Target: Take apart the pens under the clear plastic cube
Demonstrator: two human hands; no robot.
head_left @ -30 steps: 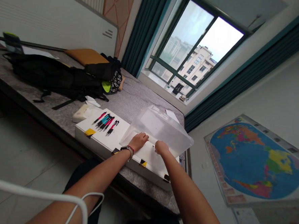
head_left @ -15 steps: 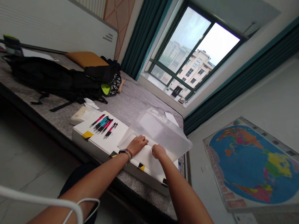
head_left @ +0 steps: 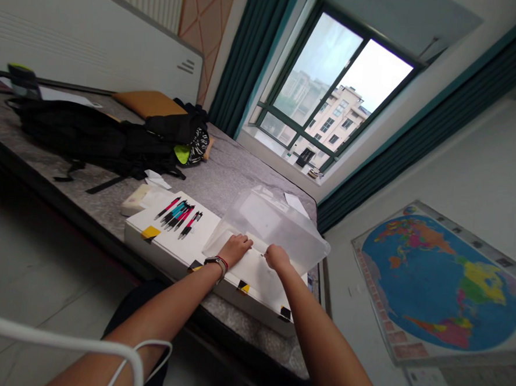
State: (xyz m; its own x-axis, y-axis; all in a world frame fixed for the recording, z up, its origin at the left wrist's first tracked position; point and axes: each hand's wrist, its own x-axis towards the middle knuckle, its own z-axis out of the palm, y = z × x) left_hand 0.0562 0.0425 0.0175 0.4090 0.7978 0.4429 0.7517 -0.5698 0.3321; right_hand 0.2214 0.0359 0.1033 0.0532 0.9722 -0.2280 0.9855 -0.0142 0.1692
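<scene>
Just below the centre of the view, at six o'clock, a clear plastic case (head_left: 286, 229) lies on the right-hand part of a long white box (head_left: 201, 227), its translucent flap tilted up and away from the person. The left hand (head_left: 236, 249) rests palm down at the near side of the case, fingers together and slightly bent; whether they pinch anything, I cannot tell. At three o'clock from it, a small gap away, the right hand (head_left: 277, 257) is at the case too, its fingers curled in toward the palm; a small dark spot shows beside them, but I cannot tell whether they close on anything. On the left wrist sits a watch (head_left: 213, 262) with a red band beside it. At ten o'clock from the left hand, a row of pens (head_left: 178, 217) in red, teal and black lies slanted on the bare end of the box, apart from both hands. Pieces of yellow and black tape (head_left: 244, 286) mark the box's near edge. Around the view's centre, a pack of tissues (head_left: 134, 202) sits at nine o'clock just beside the box, with a black backpack (head_left: 78, 132) beyond it on the grey bed (head_left: 231, 168). A window (head_left: 323, 45) is at one o'clock, and a world map (head_left: 436, 279) hangs between three and four.
</scene>
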